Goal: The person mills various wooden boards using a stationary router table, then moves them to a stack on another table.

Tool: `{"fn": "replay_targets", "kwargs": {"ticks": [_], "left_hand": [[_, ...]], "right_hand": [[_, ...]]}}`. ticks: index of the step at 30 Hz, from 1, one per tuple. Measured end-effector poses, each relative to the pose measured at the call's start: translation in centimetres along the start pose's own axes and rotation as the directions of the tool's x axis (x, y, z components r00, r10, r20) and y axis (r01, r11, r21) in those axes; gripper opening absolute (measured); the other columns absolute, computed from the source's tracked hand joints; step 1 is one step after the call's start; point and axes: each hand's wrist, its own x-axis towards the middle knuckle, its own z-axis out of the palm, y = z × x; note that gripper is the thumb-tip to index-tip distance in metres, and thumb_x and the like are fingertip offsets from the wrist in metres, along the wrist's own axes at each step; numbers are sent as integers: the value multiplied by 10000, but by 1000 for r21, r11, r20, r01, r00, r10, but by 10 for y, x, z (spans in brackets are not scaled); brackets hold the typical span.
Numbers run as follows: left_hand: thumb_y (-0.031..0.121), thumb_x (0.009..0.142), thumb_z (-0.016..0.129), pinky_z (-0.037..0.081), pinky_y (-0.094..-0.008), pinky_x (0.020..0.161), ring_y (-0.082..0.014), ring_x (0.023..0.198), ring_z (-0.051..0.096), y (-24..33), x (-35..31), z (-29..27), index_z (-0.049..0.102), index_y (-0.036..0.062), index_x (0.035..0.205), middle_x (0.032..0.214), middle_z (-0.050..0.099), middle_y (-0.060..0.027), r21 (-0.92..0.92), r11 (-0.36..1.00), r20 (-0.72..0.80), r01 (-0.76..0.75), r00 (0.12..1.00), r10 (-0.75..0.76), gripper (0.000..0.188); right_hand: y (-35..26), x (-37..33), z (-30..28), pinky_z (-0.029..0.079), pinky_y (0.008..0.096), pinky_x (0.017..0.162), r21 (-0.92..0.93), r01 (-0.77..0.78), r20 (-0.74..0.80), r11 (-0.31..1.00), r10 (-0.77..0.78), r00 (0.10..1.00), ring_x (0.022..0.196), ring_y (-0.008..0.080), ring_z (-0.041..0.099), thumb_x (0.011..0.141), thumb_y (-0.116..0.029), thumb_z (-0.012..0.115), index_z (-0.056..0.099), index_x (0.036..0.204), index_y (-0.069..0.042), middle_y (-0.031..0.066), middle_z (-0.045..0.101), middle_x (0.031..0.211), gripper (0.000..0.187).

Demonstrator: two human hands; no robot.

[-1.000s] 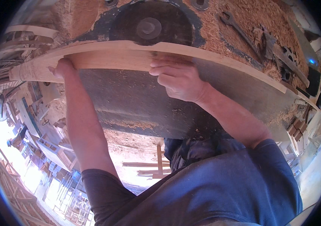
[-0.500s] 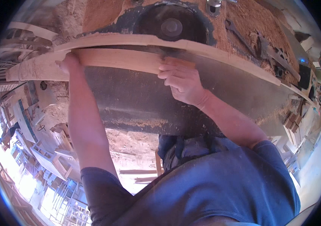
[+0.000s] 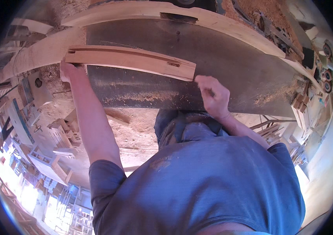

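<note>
A slightly curved length of pale wood [image 3: 125, 58] lies across my front over the dark metal machine table. A groove runs along its far edge and a short slot is cut near its right end. My left hand [image 3: 72, 71] grips its left end, with the fingers partly hidden. Just off the right end, my right hand [image 3: 214, 96] is curled with fingers drawn in. Its fingertips come very near the wood's corner, and I see nothing in them. Beyond stands a long pale wooden fence [image 3: 135, 13] with a dark opening in its middle.
Wood shavings lie along the near edge of the metal table [image 3: 248, 62]. A broad pale board [image 3: 37, 56] extends at the left. Tools and sawdust [image 3: 278, 33] are behind the fence at right. Small wooden blocks [image 3: 300, 102] rest at the right edge.
The wooden piece has come away from the fence toward me and turned, showing its groove and slot. My right hand has slipped off its right end and moved nearer my body.
</note>
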Motion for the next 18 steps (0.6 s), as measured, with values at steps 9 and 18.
{"fn": "replay_targets", "kwargs": {"ticks": [9, 18], "left_hand": [[60, 906, 499, 615, -433, 750, -334, 888, 699, 68, -91, -94, 676, 28, 992, 979, 689, -158, -266, 948, 144, -175, 965, 219, 199], [558, 1064, 325, 349, -545, 1166, -394, 1321, 508, 82, -292, -183, 459, 72, 1465, 1395, 562, -211, -533, 842, 408, 83, 897, 170, 644]], "right_hand": [[6, 28, 28, 394, 444, 1138, -303, 168, 196, 938, -111, 974, 1326, 407, 476, 693, -10, 777, 498, 1430, -41, 217, 514, 1428, 789], [-65, -77, 43, 478, 435, 1016, -92, 371, 166, 924, -353, 921, 1153, 394, 567, 621, -2, 817, 585, 1273, -49, 189, 582, 1188, 693]]}}
